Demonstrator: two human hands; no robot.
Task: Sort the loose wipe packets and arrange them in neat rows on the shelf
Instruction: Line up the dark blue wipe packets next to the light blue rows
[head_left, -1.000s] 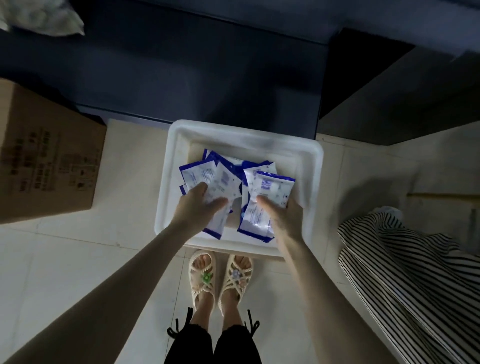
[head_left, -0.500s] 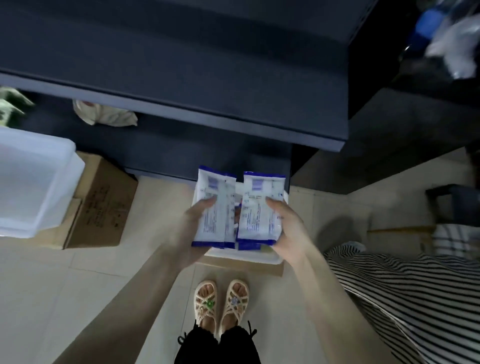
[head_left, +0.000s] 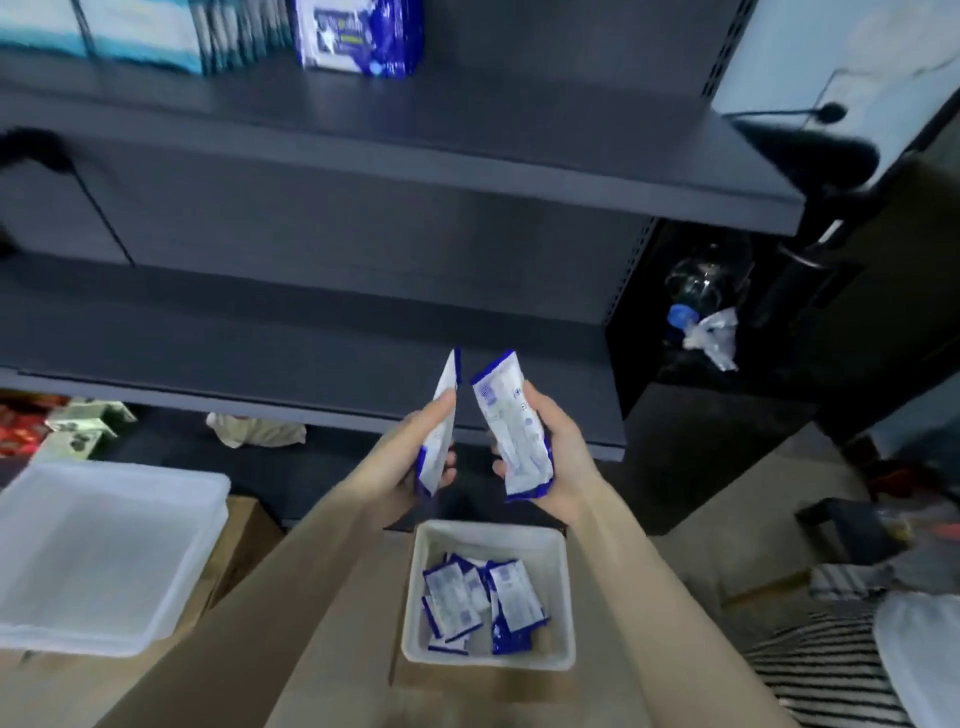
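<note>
My left hand (head_left: 415, 452) grips a white and blue wipe packet (head_left: 441, 415), held upright and seen nearly edge-on. My right hand (head_left: 556, 452) grips a small stack of the same wipe packets (head_left: 511, 431), tilted to the right. Both hands are raised in front of the dark grey lower shelf (head_left: 311, 338). Below them a white tub (head_left: 488, 535) on the floor holds several loose packets (head_left: 483, 597).
An upper grey shelf (head_left: 467, 150) carries a blue and white pack (head_left: 358, 36) and teal packs at top left. An empty white tub (head_left: 104, 551) sits on a cardboard box at left. Striped fabric (head_left: 831, 670) lies at lower right. A clear bottle (head_left: 701, 291) stands beside the shelving.
Both hands have lifted packets out of the white tub and risen to shelf height. The packets have turned from flat to upright. My view has tilted up onto the shelves.
</note>
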